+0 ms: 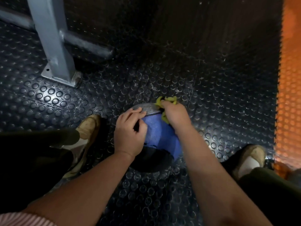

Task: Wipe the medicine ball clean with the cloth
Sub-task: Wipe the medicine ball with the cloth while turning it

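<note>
1. In the upper left of the frame a grey metal post [50,38] stands on its base plate on the black studded floor [40,98].
2. At left centre a tan shoe [88,126] is planted just beside the ball.
3. The left hand [130,132] rests on the ball's upper left side. Its fingers are loosely bent over the curve and grasp nothing, with the fingertips reaching the grey panel.
4. The medicine ball [159,132] sits on the floor at the centre of the frame, between the two feet. It is blue with a grey top and a black lower part.
5. The right hand [175,116] is closed around the bunched yellow cloth [167,100], pressing it against the ball's upper right edge.
6. At lower right is the other shoe [250,157].
7. An orange studded mat [288,95] runs down the right edge.
</note>
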`<state>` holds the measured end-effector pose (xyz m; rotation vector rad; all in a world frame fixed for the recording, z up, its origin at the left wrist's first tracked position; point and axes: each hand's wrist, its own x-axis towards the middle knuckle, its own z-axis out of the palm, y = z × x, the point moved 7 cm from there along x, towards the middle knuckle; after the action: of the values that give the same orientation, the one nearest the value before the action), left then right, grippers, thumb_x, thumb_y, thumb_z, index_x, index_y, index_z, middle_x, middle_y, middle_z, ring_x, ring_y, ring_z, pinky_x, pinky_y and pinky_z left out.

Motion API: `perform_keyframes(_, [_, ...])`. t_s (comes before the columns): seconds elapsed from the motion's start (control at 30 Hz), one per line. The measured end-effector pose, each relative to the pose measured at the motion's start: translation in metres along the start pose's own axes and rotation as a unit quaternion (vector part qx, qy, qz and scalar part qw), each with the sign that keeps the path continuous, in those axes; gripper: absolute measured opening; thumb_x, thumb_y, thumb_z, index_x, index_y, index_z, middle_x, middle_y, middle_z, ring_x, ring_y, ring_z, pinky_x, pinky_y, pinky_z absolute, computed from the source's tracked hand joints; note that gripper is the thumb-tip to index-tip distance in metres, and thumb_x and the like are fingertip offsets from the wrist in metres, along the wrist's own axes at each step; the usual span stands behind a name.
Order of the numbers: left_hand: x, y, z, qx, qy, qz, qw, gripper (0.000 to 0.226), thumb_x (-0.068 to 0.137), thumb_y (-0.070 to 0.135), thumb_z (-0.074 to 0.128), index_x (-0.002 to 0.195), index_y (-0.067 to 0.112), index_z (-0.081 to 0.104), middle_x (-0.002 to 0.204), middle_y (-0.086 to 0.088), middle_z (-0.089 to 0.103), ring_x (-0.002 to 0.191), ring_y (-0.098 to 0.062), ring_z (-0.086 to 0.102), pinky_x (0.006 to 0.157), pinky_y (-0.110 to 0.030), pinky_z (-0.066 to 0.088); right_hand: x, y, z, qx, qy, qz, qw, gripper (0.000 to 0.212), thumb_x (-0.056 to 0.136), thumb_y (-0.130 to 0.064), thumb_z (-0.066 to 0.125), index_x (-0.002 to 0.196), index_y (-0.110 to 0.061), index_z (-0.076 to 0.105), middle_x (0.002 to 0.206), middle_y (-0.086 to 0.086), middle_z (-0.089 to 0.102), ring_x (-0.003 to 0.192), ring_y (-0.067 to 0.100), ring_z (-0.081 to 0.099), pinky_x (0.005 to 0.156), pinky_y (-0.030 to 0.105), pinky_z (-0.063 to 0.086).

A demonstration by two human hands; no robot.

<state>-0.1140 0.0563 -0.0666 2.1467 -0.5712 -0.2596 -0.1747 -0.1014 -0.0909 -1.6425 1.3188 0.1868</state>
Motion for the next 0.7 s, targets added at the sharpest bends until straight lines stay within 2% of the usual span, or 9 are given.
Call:
perform_keyframes(0.1, [-0.003,0.002,0.002,0.022,-0.004,-0.004,1.000,0.040,0.083,0.021,0.045,0.104,-0.002,0.069,0.109,-0.017,0.068,0.107,-0.034,0.058,0.099,-0.023,0.031,-0.050,-0.032,0.021,-0.221,0.079,-0.133,0.963,0.047,0.090,-0.047,0.045,0.128,-0.021,0.054,0.146,0.005,0.042,0.135,0.026,0.036,0.114,0.043,0.024])
perform_keyframes(0.17, [-0.008,0.003,0.001,0.030,-0.009,0.003,1.000,0.038,0.084,0.018,0.046,0.108,-0.003,0.066,0.111,-0.019,0.066,0.109,-0.032,0.056,0.100,-0.024,0.030,-0.062,-0.034,0.029,-0.234,0.066,-0.163,0.956,0.055,0.091,-0.047,0.042,0.140,-0.021,0.042,0.156,0.001,0.024,0.144,0.022,0.018,0.118,0.040,0.010])
perform_keyframes(0.2, [-0.011,0.003,0.001,0.039,-0.011,0.015,0.999,0.036,0.084,0.016,0.044,0.106,-0.003,0.066,0.110,-0.019,0.066,0.109,-0.033,0.057,0.101,-0.027,0.031,-0.058,-0.030,0.027,-0.227,0.047,-0.167,0.958,0.054,0.091,-0.046,0.044,0.139,-0.021,0.044,0.156,0.001,0.024,0.143,0.021,0.020,0.118,0.039,0.012])
perform_keyframes(0.3, [-0.014,0.006,0.004,0.049,-0.021,0.051,0.997,0.038,0.083,0.016,0.041,0.102,-0.003,0.068,0.111,-0.016,0.068,0.110,-0.036,0.058,0.101,-0.031,0.033,-0.019,-0.009,0.002,-0.107,-0.001,-0.094,0.990,0.039,0.088,-0.039,0.052,0.118,-0.016,0.061,0.139,0.008,0.051,0.121,0.025,0.050,0.101,0.036,0.039])
perform_keyframes(0.37, [-0.013,0.007,0.007,0.040,-0.034,0.067,0.996,0.039,0.083,0.016,0.042,0.104,-0.001,0.069,0.114,-0.013,0.068,0.113,-0.031,0.057,0.104,-0.025,0.032,0.005,0.014,-0.009,0.031,-0.039,0.018,0.999,0.029,0.087,-0.039,0.057,0.096,-0.013,0.066,0.108,0.010,0.067,0.097,0.026,0.061,0.086,0.034,0.047])
perform_keyframes(0.43, [-0.012,0.007,0.008,0.030,-0.045,0.082,0.995,0.038,0.084,0.017,0.043,0.105,0.001,0.070,0.116,-0.011,0.068,0.116,-0.025,0.053,0.107,-0.017,0.028,0.026,0.040,-0.010,0.115,-0.086,0.104,0.984,0.026,0.090,-0.036,0.057,0.091,-0.012,0.068,0.088,0.010,0.070,0.081,0.026,0.064,0.079,0.033,0.049])
perform_keyframes(0.5, [-0.010,0.007,0.010,0.023,-0.053,0.098,0.993,0.037,0.084,0.017,0.043,0.105,0.002,0.071,0.117,-0.009,0.068,0.118,-0.022,0.050,0.108,-0.014,0.026,0.042,0.061,-0.008,0.129,-0.112,0.144,0.975,0.025,0.092,-0.031,0.057,0.082,-0.012,0.069,0.074,0.009,0.068,0.063,0.023,0.063,0.066,0.029,0.050])
perform_keyframes(0.57, [-0.009,0.010,0.012,0.017,-0.054,0.111,0.992,0.037,0.084,0.018,0.044,0.103,0.003,0.072,0.116,-0.008,0.068,0.118,-0.020,0.050,0.107,-0.019,0.030,0.054,0.075,-0.007,0.109,-0.127,0.151,0.974,0.030,0.096,-0.027,0.053,0.077,-0.009,0.068,0.071,0.010,0.063,0.056,0.021,0.059,0.056,0.026,0.049])
perform_keyframes(0.7, [-0.006,0.013,0.015,0.005,-0.043,0.112,0.993,0.035,0.083,0.018,0.045,0.099,0.004,0.073,0.113,-0.007,0.069,0.118,-0.019,0.050,0.105,-0.022,0.033,0.056,0.078,-0.008,0.119,-0.125,0.176,0.969,0.036,0.094,-0.030,0.053,0.069,-0.010,0.070,0.062,0.007,0.067,0.054,0.021,0.059,0.060,0.029,0.047])
